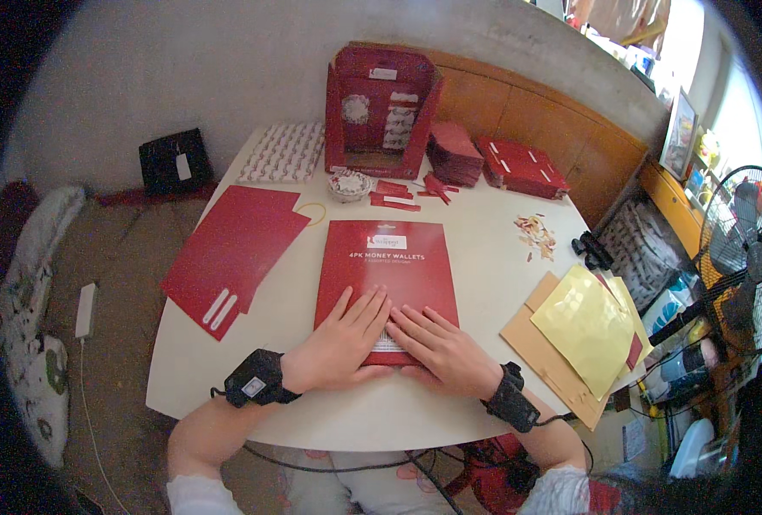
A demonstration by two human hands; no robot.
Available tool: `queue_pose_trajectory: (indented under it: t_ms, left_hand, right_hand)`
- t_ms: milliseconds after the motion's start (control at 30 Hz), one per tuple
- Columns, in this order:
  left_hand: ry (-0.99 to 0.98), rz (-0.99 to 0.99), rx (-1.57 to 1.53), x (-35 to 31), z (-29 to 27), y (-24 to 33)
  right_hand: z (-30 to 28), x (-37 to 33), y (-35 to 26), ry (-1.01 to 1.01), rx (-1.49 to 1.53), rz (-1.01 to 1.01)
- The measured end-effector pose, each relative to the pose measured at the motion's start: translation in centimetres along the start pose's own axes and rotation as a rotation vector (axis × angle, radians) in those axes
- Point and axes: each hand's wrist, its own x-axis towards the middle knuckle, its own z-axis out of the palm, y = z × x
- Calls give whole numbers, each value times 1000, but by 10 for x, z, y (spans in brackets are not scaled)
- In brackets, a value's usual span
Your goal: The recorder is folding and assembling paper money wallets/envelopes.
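Observation:
A red flat packet of money wallets [387,276] lies on the white table [449,421] straight in front of me, with a white label near its hang hole. My left hand [345,341] rests flat on its lower left part, fingers stretched toward the middle. Opposite it, my right hand [439,348] presses flat on the lower right part. The two sets of fingertips nearly meet. Between the hands a white printed patch on the packet shows only partly. Each wrist wears a black strapped device. To the left lie overlapping red card sheets [235,245] with two white strips.
A red display box [381,103] stands at the back, beside stacks of red packets [522,165] and a patterned white sheet [285,153]. A roll of stickers [349,184] sits before it. Paper scraps [535,236], yellow sheets [582,326] and a fan [741,249] are rightward.

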Motion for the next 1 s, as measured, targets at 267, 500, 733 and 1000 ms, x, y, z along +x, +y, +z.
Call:
queue_pose_trajectory:
  t_ms: [267, 500, 733, 1000]
  left_hand:
    - [11, -3, 89, 0, 5, 1]
    - [77, 1, 82, 0, 9, 1]
    - [60, 0, 37, 4, 9, -2]
    - [240, -62, -105, 5, -4, 14]
  right_hand:
    - [5, -2, 1, 19, -12, 12]
    - [-13, -7, 12, 92, 78, 65]
    - [11, -22, 45, 411, 772, 660]
    - [-12, -11, 25, 628, 1721, 474]
